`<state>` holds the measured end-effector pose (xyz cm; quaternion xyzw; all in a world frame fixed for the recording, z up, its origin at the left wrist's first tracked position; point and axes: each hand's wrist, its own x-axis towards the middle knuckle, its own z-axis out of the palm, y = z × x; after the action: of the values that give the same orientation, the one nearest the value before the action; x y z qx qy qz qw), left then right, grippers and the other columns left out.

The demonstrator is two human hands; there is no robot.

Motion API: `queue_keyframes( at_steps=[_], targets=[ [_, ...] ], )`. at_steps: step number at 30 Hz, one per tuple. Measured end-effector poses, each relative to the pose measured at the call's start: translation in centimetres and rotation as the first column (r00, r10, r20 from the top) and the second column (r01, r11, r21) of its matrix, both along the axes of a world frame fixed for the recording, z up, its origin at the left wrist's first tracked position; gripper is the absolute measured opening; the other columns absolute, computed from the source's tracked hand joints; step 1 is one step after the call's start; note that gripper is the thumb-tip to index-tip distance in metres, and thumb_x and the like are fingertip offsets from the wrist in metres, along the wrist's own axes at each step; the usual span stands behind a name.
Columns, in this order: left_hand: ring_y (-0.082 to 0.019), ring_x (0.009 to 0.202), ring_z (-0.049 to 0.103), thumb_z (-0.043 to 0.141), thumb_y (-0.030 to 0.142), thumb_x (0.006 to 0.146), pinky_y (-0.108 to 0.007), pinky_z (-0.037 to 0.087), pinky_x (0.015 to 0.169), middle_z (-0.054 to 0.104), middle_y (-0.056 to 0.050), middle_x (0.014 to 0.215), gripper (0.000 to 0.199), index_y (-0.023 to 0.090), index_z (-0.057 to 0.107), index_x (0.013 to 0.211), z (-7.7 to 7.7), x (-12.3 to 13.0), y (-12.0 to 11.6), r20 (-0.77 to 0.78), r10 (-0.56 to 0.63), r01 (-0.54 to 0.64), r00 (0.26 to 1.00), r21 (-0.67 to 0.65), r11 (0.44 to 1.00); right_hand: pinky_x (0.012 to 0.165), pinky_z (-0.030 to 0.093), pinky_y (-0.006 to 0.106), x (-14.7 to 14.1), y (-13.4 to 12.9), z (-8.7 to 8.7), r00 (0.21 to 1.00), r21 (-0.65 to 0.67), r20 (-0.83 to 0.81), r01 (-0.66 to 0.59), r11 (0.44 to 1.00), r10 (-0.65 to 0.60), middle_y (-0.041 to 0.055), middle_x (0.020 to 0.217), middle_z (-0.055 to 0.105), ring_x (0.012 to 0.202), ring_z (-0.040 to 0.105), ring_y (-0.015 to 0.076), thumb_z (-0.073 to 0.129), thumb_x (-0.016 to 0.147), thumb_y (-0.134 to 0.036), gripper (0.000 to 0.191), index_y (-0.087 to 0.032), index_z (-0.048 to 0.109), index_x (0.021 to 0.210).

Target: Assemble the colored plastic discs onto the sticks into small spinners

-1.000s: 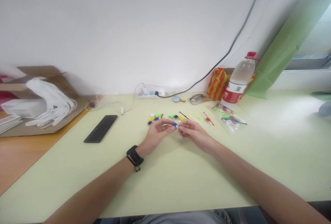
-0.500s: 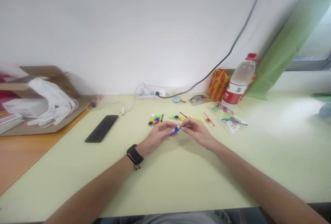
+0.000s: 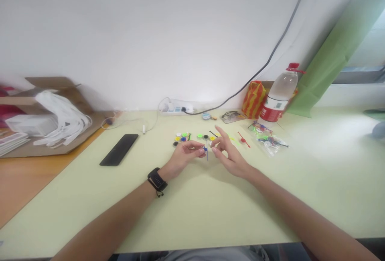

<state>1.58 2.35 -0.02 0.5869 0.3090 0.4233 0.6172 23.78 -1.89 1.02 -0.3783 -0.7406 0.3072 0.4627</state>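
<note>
- Piece [image 3: 207, 155], blue and slim with a thicker middle, is at the left hand's fingertips, long edge roughly upright, above the pale green table [image 3: 210, 217].
- Left hand [image 3: 183, 157]: thumb and fingers pinched on its thick middle; black wristband [image 3: 157, 179] on that wrist.
- Right hand [image 3: 231, 157]: just beside the piece, small gap between; index up, thumb well apart from it, other fingers curled.
- Behind left hand: small cluster of coloured discs [image 3: 178, 135], partly covered by the fingers.
- Between and behind the hands: green disc [image 3: 200, 136] and black disc [image 3: 206, 137], near each other.
- Right of right hand: red part [image 3: 243, 140] flat on table, then clear bag [image 3: 270, 147] with coloured parts, in front of big bottle [image 3: 282, 92].
- Well left of left hand: black slab [image 3: 118, 149], flat, set at an angle.
- Back, by wall: white power strip [image 3: 176, 109], black plug in it.
</note>
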Motion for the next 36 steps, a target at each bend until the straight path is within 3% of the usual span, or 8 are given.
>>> queue_keyframes(
  at_steps=[2,3,4,6,15,24,30,36],
  targets=[
    [-0.019,0.083,0.073,0.086,0.034,0.078,-0.038,0.059,0.089,0.077,-0.006,0.089,0.032,0.015,0.077,0.103,0.0,0.0,0.0,-0.003,0.004,-0.004,1.000,-0.005,1.000,0.072,0.049,0.034,-0.1,0.0,0.2,0.999,-0.118,-0.036,-0.045,0.992,0.041,0.0036,0.092,0.063,0.069,0.056,0.0162,0.047,0.102,-0.049,0.034,-0.024,0.067,0.114],
    [-0.019,0.083,0.073,0.087,0.034,0.077,-0.038,0.059,0.089,0.077,-0.006,0.089,0.033,0.015,0.078,0.103,0.0,0.0,0.0,-0.002,0.011,-0.011,1.000,-0.007,1.000,0.069,0.047,0.033,0.0,0.0,0.4,0.996,-0.188,-0.050,-0.080,0.979,0.071,0.0028,0.078,0.060,0.064,0.054,0.0161,0.044,0.102,-0.053,0.044,-0.022,0.070,0.086],
    [-0.019,0.082,0.073,0.087,0.033,0.077,-0.038,0.059,0.088,0.077,-0.006,0.089,0.033,0.015,0.078,0.102,0.0,0.0,0.1,0.001,0.021,-0.021,1.000,-0.011,1.000,0.066,0.044,0.033,0.0,0.1,0.5,0.993,-0.250,-0.071,-0.113,0.962,0.098,0.0020,0.064,0.054,0.060,0.050,0.0159,0.041,0.103,-0.057,0.057,-0.021,0.061,0.062],
    [-0.019,0.081,0.074,0.088,0.033,0.076,-0.038,0.058,0.088,0.078,-0.006,0.091,0.033,0.015,0.078,0.102,0.0,0.0,0.1,0.006,0.038,-0.038,0.999,-0.022,0.999,0.063,0.040,0.034,0.0,0.2,0.7,0.984,-0.322,-0.135,-0.155,0.934,0.117,0.0009,0.051,0.043,0.054,0.045,0.0155,0.036,0.102,-0.063,0.071,-0.022,0.043,0.045],
    [-0.019,0.085,0.073,0.086,0.034,0.079,-0.038,0.058,0.090,0.078,-0.008,0.097,0.032,0.016,0.078,0.104,0.0,0.1,-0.1,0.007,0.003,-0.003,1.000,-0.024,1.000,0.060,0.040,0.028,-0.7,0.4,0.1,0.968,-0.266,-0.249,-0.091,0.960,0.023,-0.0013,0.076,0.052,0.067,0.048,0.0146,0.067,0.090,-0.056,0.036,-0.023,0.054,0.086],
    [-0.016,0.080,0.068,0.081,0.038,0.084,-0.031,0.054,0.084,0.074,-0.006,0.088,0.034,0.017,0.078,0.109,0.3,0.1,-0.1,0.049,-0.039,0.044,0.998,-0.107,0.993,0.063,0.043,0.031,1.0,1.5,0.5,0.977,-0.156,-0.174,0.097,0.983,-0.124,0.0011,0.076,0.058,0.070,0.055,0.0175,0.064,0.092,-0.050,0.028,-0.023,0.060,0.093],
    [-0.014,0.078,0.065,0.082,0.039,0.083,-0.030,0.053,0.082,0.071,-0.006,0.087,0.033,0.014,0.078,0.104,0.6,0.3,-0.2,0.115,-0.021,0.040,0.993,-0.161,0.986,0.065,0.044,0.033,4.6,3.7,0.6,0.923,-0.062,-0.045,0.380,0.923,-0.383,0.0036,0.076,0.064,0.071,0.058,0.0194,0.063,0.089,-0.051,0.030,-0.021,0.065,0.089],
    [-0.015,0.077,0.065,0.083,0.038,0.082,-0.030,0.053,0.080,0.070,-0.006,0.084,0.032,0.014,0.077,0.102,0.6,0.3,-0.3,0.097,-0.024,0.040,0.995,-0.159,0.986,0.064,0.045,0.033,5.8,4.3,0.8,0.892,-0.072,-0.060,0.444,0.893,-0.448,0.0034,0.074,0.063,0.072,0.059,0.0204,0.065,0.087,-0.051,0.031,-0.020,0.065,0.088]
  ],
)
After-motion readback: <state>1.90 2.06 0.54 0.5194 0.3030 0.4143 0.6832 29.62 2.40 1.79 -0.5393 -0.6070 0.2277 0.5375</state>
